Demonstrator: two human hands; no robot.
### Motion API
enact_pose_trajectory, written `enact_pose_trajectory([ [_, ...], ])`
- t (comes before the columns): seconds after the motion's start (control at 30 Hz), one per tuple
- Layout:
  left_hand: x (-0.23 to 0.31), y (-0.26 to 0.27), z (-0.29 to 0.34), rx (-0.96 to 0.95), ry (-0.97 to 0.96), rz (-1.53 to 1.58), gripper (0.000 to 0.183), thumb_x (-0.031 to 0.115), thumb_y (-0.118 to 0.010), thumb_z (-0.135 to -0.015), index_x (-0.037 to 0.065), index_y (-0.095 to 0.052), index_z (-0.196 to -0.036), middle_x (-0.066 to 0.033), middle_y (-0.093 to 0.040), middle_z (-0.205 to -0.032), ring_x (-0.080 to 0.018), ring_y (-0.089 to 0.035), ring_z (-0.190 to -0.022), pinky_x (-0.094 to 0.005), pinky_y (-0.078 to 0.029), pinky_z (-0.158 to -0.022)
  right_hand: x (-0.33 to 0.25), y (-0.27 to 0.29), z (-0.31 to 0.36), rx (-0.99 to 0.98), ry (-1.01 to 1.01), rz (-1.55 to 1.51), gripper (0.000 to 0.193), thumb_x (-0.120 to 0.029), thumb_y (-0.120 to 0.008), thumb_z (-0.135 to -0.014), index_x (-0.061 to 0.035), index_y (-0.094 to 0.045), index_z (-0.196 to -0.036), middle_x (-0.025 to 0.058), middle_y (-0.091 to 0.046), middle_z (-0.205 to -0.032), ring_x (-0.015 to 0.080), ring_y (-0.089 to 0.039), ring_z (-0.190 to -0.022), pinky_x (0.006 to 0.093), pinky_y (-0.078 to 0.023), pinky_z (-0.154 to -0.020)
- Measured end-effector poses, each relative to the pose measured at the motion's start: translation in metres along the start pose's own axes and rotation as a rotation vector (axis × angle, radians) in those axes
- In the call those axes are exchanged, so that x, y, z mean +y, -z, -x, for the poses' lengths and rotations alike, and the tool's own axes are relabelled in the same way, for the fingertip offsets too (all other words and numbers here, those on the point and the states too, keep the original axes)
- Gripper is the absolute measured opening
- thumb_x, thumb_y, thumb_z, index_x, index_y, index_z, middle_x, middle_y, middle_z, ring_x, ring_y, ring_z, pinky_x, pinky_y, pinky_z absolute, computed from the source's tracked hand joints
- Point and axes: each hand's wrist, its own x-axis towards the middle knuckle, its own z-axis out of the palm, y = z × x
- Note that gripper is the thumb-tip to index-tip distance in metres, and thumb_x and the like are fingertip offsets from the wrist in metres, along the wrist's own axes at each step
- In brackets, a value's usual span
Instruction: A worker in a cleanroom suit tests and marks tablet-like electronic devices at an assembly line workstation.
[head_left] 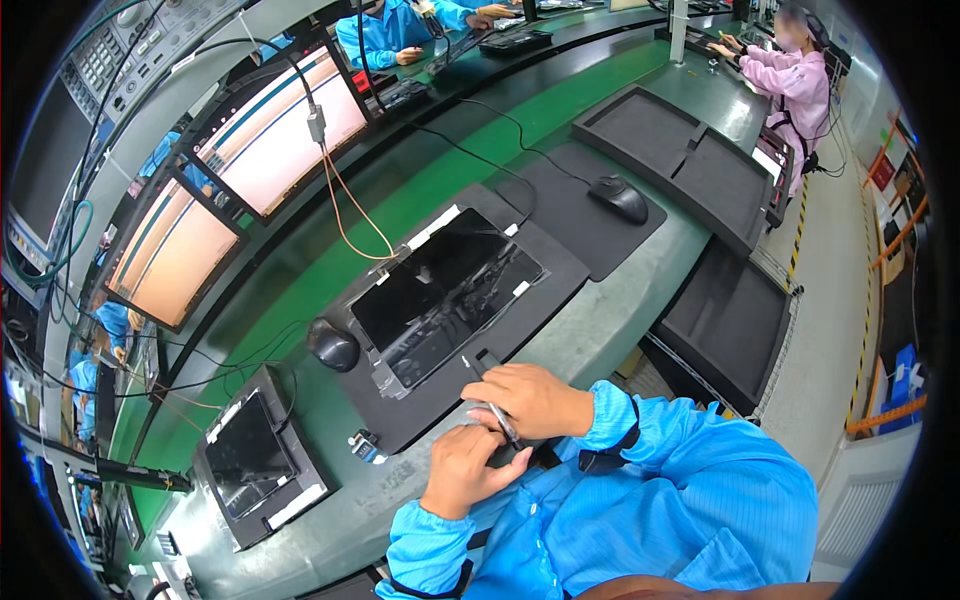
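Observation:
Both my hands are close together at the bench's near edge. My right hand (535, 400) is closed round a slim pen-like tool (507, 424); its exact kind is unclear. Just left of it, my left hand (462, 468) has curled fingers and its thumb pointing toward the tool's lower end. A dark thing shows partly beneath the fingers, and I cannot make out what the left hand grips. Beyond them, a dark glossy display panel (445, 300) with white tape tabs lies on a black mat (400, 428).
A second panel (250, 455) lies at left. Two black mice (618, 199) (333, 345), a small blue-and-white bottle-like item (366, 447) and cables are on the green bench. Black trays (680, 160) (725, 320) are at right; monitors (280, 135) stand at upper left. Other people sit farther off.

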Motion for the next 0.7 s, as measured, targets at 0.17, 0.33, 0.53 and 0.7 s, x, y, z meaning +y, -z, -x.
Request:
enact_pose_trajectory([
  [0.17, -0.0014, -0.0009, 0.0, 0.048, -0.028, 0.013, 0.031, 0.026, -0.091, -0.068, 0.008, -0.067, -0.078, -0.0031, -0.056, -0.063, -0.0228, -0.057, -0.054, -0.0361, -0.045, -0.052, 0.0001, -0.0005, 0.0012, -0.022, -0.005, -0.001, 0.023, -0.02, -0.073, -0.094, -0.0077, -0.064, -0.111, 0.0093, -0.058, -0.081, 0.031, -0.062, -0.074, 0.0436, -0.05, -0.066],
  [0.33, -0.0007, 0.003, -0.0012, 0.026, -0.014, 0.059, 0.035, 0.028, -0.093, -0.065, 0.008, -0.069, -0.082, -0.0037, -0.06, -0.066, -0.0234, -0.061, -0.057, -0.0356, -0.048, -0.054, -0.0005, -0.0007, -0.0011, -0.033, 0.017, 0.001, 0.022, -0.021, -0.074, -0.094, -0.0082, -0.064, -0.11, 0.0093, -0.058, -0.081, 0.0313, -0.062, -0.074, 0.0435, -0.05, -0.066],
  [0.53, -0.0008, 0.0028, 0.0007, 0.032, 0.003, 0.035, 0.033, 0.029, -0.09, -0.069, 0.008, -0.069, -0.082, -0.0053, -0.063, -0.069, -0.0263, -0.063, -0.061, -0.037, -0.05, -0.056, -0.0014, -0.0021, -0.0033, -0.062, -0.011, -0.017, 0.023, -0.021, -0.075, -0.093, -0.0078, -0.065, -0.109, 0.0095, -0.059, -0.08, 0.0316, -0.062, -0.075, 0.0432, -0.05, -0.067],
  [0.7, -0.0015, 0.0032, 0.0036, 0.037, -0.006, 0.033, 0.032, 0.031, -0.09, -0.072, 0.009, -0.069, -0.083, -0.0072, -0.065, -0.072, -0.028, -0.065, -0.063, -0.0385, -0.051, -0.059, -0.0036, -0.0007, -0.006, -0.091, -0.037, -0.009, 0.023, -0.021, -0.075, -0.092, -0.0073, -0.065, -0.108, 0.0096, -0.059, -0.08, 0.0311, -0.062, -0.076, 0.0429, -0.05, -0.068],
])
